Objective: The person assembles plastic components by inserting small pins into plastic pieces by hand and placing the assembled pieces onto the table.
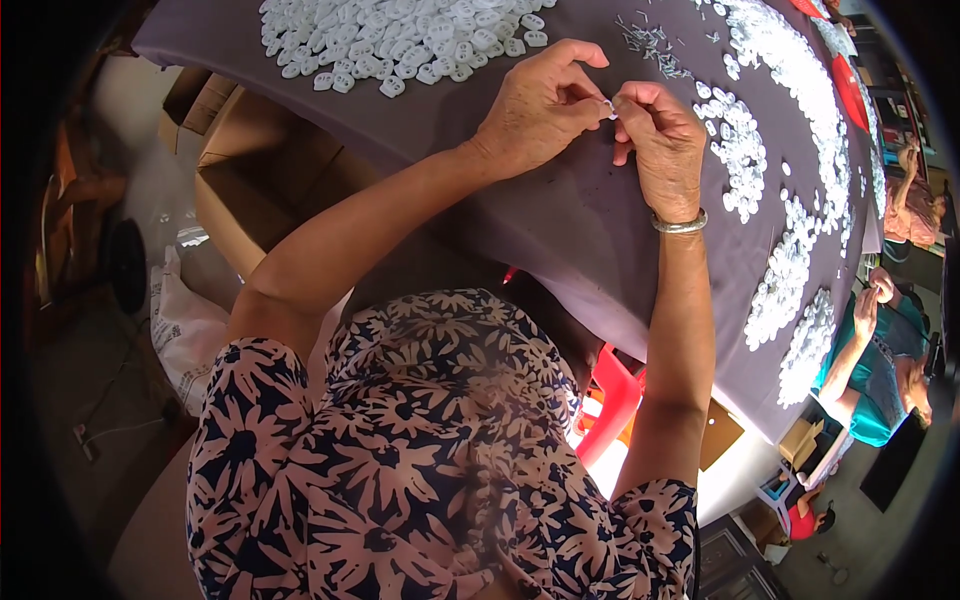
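Note:
My left hand (pixel 540 108) and my right hand (pixel 662 138) meet above the dark cloth-covered table (pixel 560 220). Pinched between their fingertips is a small white plastic piece (pixel 609 110), mostly hidden by the fingers. A silver bangle (pixel 679 222) circles my right wrist. Beyond my left hand spreads a big heap of small white plastic pieces (pixel 400 40) with holes in them. Small metal pins or screws (pixel 655 48) lie scattered past my right hand. To the right of that hand is a smaller pile of white pieces (pixel 740 160).
More white piles (pixel 785 270) run along the table's right side, where a person in a teal top (pixel 885 350) works with both hands. Farther back another person (pixel 908 195) sits. An open cardboard box (pixel 260 165) stands at the left below the table edge. A red stool (pixel 612 400) is underneath.

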`<state>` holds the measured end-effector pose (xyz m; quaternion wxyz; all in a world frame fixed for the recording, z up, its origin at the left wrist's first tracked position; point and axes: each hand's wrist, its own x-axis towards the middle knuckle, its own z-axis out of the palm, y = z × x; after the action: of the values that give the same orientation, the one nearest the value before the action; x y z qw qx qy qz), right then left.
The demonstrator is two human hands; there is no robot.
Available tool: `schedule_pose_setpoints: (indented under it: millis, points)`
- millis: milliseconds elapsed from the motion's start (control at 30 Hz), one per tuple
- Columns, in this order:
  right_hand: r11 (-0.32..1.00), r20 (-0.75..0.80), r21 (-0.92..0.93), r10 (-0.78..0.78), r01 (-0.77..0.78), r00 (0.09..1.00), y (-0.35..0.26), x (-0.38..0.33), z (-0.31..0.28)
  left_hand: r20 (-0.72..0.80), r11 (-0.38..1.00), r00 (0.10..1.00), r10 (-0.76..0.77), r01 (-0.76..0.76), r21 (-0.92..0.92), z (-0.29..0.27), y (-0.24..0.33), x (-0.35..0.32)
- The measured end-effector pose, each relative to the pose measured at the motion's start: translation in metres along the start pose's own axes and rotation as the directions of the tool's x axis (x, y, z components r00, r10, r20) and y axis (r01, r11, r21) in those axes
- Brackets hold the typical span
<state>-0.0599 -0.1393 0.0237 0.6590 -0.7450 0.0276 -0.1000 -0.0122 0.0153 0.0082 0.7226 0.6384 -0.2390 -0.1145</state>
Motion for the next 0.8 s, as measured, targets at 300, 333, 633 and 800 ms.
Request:
schedule_pose_setpoints:
  millis: [300,333,633,800]
  points:
    - [1.000,-0.012,-0.025,-0.006,0.005,1.000,-0.003,-0.001,0.009,-0.060,0.998,0.997,0.053,-0.052,0.018,0.000,-0.006,0.000]
    - [1.000,-0.008,0.023,0.014,-0.014,1.000,0.000,-0.001,0.010,-0.062,0.999,0.998,0.028,-0.026,0.024,0.000,-0.007,0.000]
    - [0.994,-0.036,-0.108,-0.009,0.005,0.999,0.000,-0.002,0.002,-0.028,1.000,1.000,-0.006,0.007,0.020,0.001,-0.006,0.001]
    - [0.975,-0.306,-0.035,-0.217,0.217,0.927,0.003,0.006,-0.043,-0.034,0.999,0.999,-0.039,0.040,0.027,0.002,-0.003,0.001]
